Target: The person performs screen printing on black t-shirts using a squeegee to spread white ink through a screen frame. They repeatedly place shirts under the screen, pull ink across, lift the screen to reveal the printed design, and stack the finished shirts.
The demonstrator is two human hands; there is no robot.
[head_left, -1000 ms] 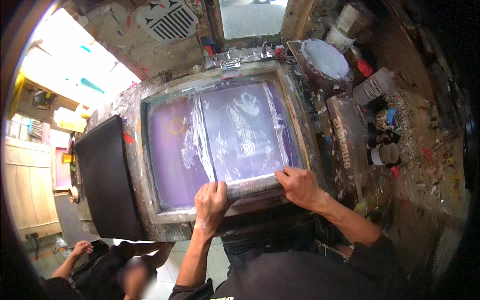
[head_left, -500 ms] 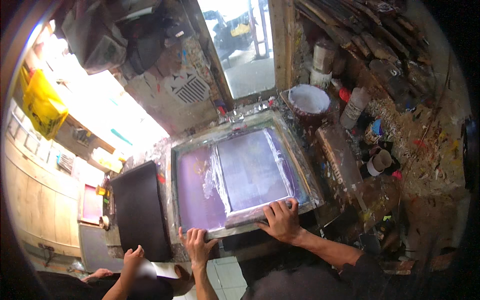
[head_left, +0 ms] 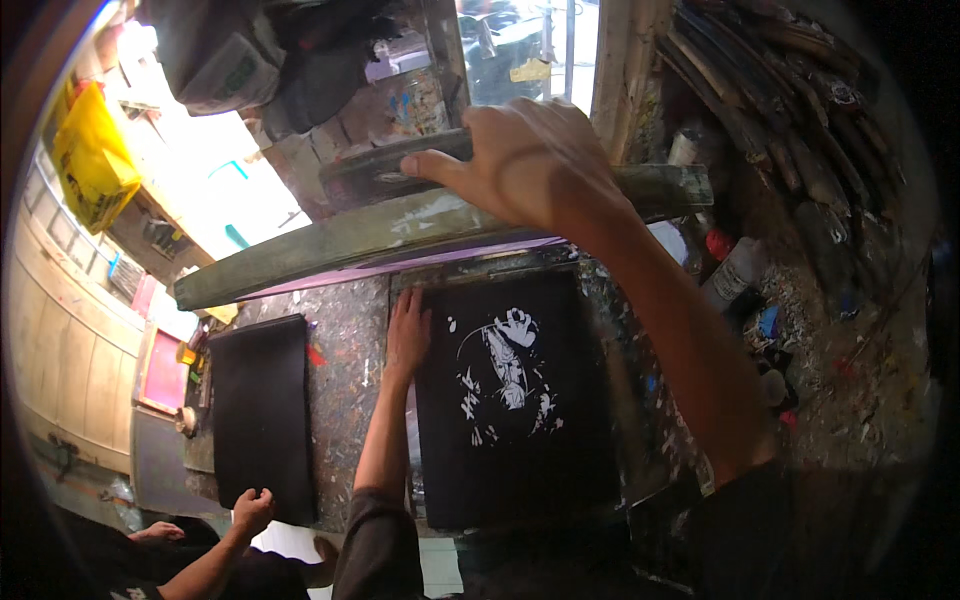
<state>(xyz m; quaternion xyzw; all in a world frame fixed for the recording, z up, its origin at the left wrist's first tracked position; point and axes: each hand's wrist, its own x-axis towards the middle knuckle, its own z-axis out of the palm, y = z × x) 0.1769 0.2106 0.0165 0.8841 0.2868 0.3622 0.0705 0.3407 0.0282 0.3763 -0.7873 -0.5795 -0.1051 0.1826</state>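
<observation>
A wooden screen printing frame (head_left: 430,215) is tilted up, its near edge raised toward me and its purple mesh (head_left: 400,268) just showing beneath. My right hand (head_left: 535,165) is closed over that raised edge, thumb across a dark bar (head_left: 350,180) that looks like a squeegee. Below lies a flat black fabric piece (head_left: 460,480) bearing a white printed figure (head_left: 510,375). My left hand (head_left: 407,335) rests on the fabric's upper left edge, fingers stretched out and holding nothing.
To the left, another person's hand (head_left: 253,510) touches the corner of a plain black stack of fabric (head_left: 260,410). Bottles (head_left: 735,275) and paint-crusted scraps fill the right side. A yellow bag (head_left: 95,160) hangs at far left.
The screen frame has gone from lying flat to tilted up, uncovering the printed black fabric. My right hand rose with it; my left hand moved from the frame's front edge onto the fabric.
</observation>
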